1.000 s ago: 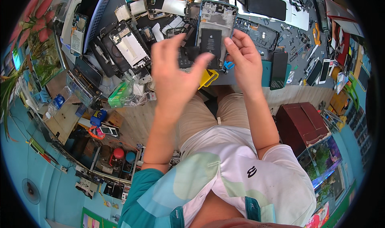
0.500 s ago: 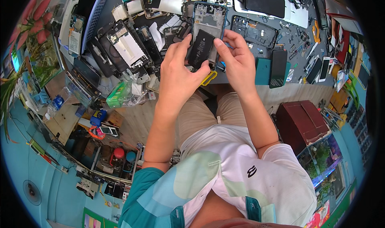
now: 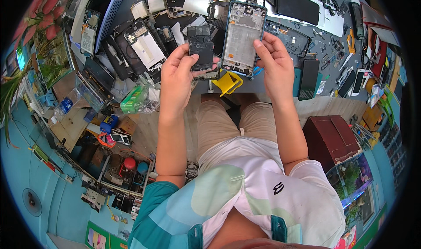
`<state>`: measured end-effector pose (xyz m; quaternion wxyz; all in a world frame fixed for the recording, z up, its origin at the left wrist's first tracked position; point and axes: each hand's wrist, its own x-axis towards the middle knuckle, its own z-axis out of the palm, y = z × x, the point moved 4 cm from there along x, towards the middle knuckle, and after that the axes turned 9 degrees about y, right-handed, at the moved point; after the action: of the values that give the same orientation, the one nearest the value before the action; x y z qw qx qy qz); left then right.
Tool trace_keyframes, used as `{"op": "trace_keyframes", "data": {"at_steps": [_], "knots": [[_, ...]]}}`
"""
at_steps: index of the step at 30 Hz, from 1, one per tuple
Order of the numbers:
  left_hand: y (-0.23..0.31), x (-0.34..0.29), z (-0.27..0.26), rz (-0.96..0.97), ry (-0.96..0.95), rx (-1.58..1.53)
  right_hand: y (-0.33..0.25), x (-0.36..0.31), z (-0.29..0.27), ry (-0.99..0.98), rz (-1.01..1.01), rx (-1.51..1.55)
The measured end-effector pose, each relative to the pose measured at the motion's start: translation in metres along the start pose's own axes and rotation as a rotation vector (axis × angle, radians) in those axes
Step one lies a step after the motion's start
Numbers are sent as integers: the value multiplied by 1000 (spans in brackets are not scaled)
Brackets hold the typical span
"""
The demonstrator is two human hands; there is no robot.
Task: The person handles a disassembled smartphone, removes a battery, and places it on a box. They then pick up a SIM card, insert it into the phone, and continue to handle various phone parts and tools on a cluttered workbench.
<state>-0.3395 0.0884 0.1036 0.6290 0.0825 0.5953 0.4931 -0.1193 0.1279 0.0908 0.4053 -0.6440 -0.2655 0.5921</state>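
My left hand (image 3: 175,71) is closed on a flat dark phone part (image 3: 202,56), with the thumb across its face and fingertips showing past its right edge. Whether this is a battery or an inner cover is not clear. Just to the right, my right hand (image 3: 277,65) grips the right edge of a phone frame (image 3: 240,40). The frame has a dark rim and a bare grey battery bay, and it stands nearly upright in view. A small gap separates the two pieces. Below them, a yellow plastic piece (image 3: 229,83) shows at the table edge.
Phone shells and parts crowd the left, by an opened phone (image 3: 144,47) and a purple basket (image 3: 109,19). At the right are a black phone (image 3: 309,79), another phone frame (image 3: 296,40), orange-handled pliers (image 3: 351,42) and scattered small parts. A dark red box (image 3: 332,137) sits below the table.
My hands have moved apart. The dark part has shifted left, off the front of the frame, in my left hand. The frame has moved right, and its battery bay is now uncovered.
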Motion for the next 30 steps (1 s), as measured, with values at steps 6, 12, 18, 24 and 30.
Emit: {"op": "trace_keyframes", "data": {"at_steps": [6, 12, 18, 24, 30], "knots": [[4, -3, 0, 84, 53, 93, -3, 0, 3, -36, 10, 51], [15, -3, -18, 209, 205, 208, -8, -2, 10, -46, 28, 85], [31, 0, -74, 421, 533, 532, 25, -12, 44, -121, 33, 79], [61, 4, -114, 492, 779, 933, 46, -35, 122, -183, -125, -56], [66, 7, -119, 571, 830, 1270, 40, -35, 148, -132, -459, -358]]}}
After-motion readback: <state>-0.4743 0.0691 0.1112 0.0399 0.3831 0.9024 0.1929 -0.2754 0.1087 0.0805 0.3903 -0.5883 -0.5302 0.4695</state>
